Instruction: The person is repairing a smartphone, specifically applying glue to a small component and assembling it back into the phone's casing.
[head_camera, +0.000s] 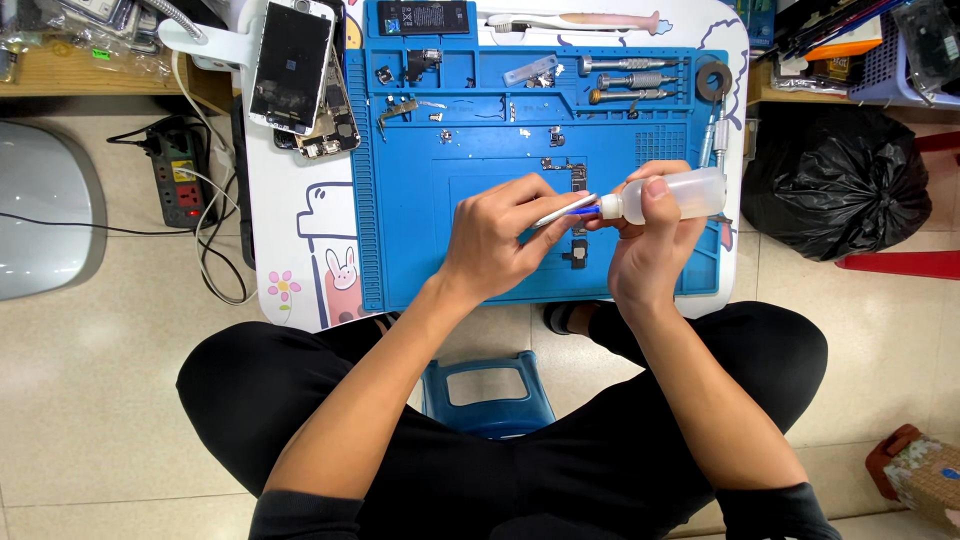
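My right hand (650, 235) grips a small translucent squeeze bottle (685, 193) laid sideways, its white nozzle pointing left. My left hand (500, 235) pinches a thin white and blue tool (565, 211), perhaps a small brush, whose tip meets the bottle's nozzle. Both hands hover over the middle of a blue repair mat (410, 240). Small dark phone parts (578, 255) lie on the mat just under the hands.
A phone screen (290, 65) and an opened phone body (335, 125) lie at the mat's upper left. A battery (423, 17), screwdrivers (630, 80) and tiny screws sit along the mat's top. A power strip (175, 175) and a black bag (825, 180) are on the floor.
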